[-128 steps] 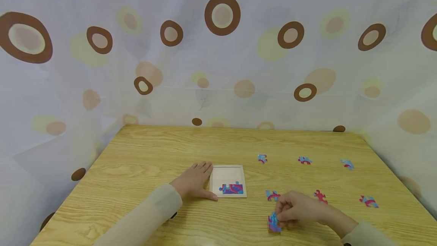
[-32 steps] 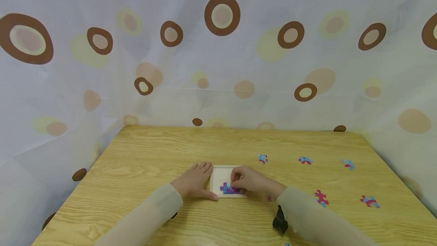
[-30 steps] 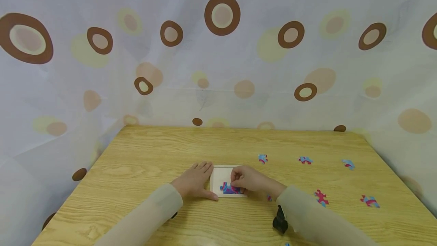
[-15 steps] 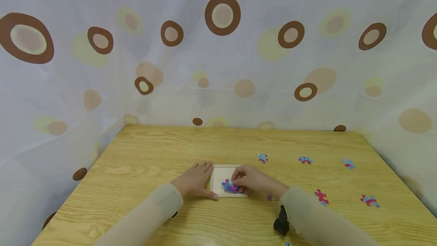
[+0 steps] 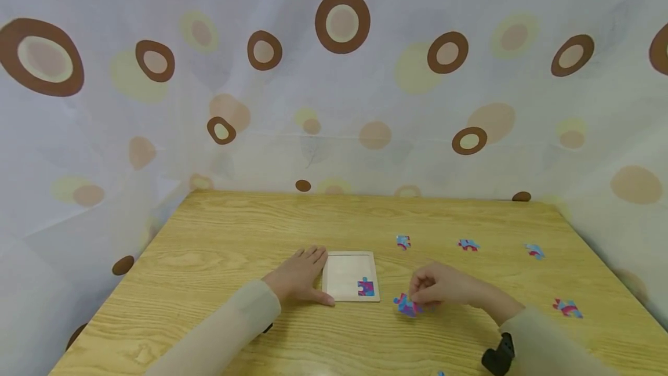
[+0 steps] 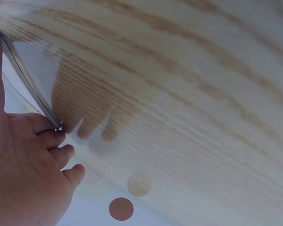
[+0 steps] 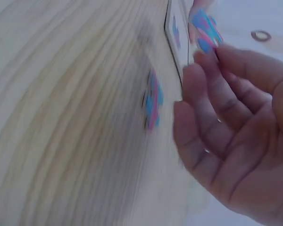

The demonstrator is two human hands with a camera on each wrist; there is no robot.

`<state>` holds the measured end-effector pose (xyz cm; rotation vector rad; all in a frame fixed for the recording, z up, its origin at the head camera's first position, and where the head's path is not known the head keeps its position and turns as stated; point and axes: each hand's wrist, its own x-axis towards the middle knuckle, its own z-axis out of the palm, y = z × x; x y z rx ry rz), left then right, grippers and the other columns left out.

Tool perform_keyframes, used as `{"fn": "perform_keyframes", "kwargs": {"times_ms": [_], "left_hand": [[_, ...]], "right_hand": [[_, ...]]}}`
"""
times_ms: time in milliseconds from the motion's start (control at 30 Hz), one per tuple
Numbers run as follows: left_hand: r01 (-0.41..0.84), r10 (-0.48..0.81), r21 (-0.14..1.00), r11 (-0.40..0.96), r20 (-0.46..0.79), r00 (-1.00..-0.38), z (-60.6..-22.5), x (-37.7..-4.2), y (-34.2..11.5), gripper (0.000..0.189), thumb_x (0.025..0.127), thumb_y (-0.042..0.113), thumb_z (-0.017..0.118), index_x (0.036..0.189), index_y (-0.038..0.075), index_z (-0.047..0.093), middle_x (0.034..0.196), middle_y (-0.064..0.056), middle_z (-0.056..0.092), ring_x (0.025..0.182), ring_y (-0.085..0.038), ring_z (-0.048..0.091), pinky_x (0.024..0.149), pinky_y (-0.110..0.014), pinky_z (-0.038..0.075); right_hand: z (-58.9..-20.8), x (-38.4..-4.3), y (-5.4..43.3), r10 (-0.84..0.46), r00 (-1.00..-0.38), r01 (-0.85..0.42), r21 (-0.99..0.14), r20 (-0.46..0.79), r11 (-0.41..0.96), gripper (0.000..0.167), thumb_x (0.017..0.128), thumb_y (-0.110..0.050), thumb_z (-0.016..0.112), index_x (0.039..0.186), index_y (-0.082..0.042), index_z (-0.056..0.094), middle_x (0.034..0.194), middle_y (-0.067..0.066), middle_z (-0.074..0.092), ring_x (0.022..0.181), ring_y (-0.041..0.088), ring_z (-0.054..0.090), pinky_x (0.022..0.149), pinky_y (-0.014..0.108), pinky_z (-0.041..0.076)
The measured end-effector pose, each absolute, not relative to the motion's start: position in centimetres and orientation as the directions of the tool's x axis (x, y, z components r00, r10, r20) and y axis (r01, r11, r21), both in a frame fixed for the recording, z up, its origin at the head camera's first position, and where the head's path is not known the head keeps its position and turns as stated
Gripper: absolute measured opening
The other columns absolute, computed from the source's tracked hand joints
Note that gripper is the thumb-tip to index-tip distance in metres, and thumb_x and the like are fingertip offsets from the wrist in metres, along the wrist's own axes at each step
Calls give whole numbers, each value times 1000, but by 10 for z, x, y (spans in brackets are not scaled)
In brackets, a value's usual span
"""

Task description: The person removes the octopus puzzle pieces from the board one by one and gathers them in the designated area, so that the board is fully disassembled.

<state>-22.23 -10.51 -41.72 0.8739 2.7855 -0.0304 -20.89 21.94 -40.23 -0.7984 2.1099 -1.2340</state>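
Note:
My right hand [image 5: 443, 286] pinches a blue, pink and purple jigsaw piece [image 5: 406, 305] between thumb and fingertips, right of the tray and above the table. The right wrist view shows that held piece [image 7: 205, 29] at the fingertips, with another jigsaw piece [image 7: 153, 101] on the table below. My left hand [image 5: 298, 276] lies with fingers extended along the left edge of the pale square puzzle tray [image 5: 325, 289]. One jigsaw piece [image 5: 366, 288] sits in the tray's lower right corner. In the left wrist view, the left hand [image 6: 28, 165] touches the tray edge [image 6: 30, 80].
Loose jigsaw pieces lie to the right: one near the tray [image 5: 403, 242], others farther right, including a red and blue one [image 5: 567, 308]. A blue tip of a piece [image 5: 440, 373] shows at the bottom edge. Patterned cloth [image 5: 334, 103] surrounds the wooden table [image 5: 235, 219].
My right hand reached into the tray, tilted up the left of its two pieces, and carried it out to the right. The other piece stayed in the corner. My left hand kept its place.

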Motion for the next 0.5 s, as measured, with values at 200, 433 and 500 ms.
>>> {"fn": "perform_keyframes", "kwargs": {"times_ms": [200, 433, 500], "left_hand": [[566, 564, 53, 822, -210, -799, -419, -222, -106, 103, 76, 71, 51, 145, 0, 22, 149, -13, 21, 136, -27, 17, 109, -42, 16], [575, 570, 44, 817, -209, -794, -419, -223, -104, 102, 76, 71, 51, 145, 1, 23, 149, -13, 21, 136, -27, 17, 109, -42, 16], [575, 571, 48, 817, -210, -794, -418, -222, -103, 102, 76, 71, 51, 145, 1, 22, 150, -13, 21, 136, -27, 17, 109, -42, 16]], "right_hand": [[-404, -193, 277, -839, -521, -196, -936, -154, 294, 11, 90, 0, 54, 84, 8, 59, 62, 26, 50, 51, 11, 41, 42, 25, 36], [-414, -170, 330, -890, -384, -24, -961, -245, 274, 10, 90, 4, 50, 86, 13, 54, 65, 34, 43, 45, 13, 39, 39, 17, 28], [-417, -164, 342, -894, -358, 27, -960, -269, 278, 9, 89, 6, 49, 86, 15, 52, 65, 35, 41, 42, 26, 33, 42, 14, 29]]}}
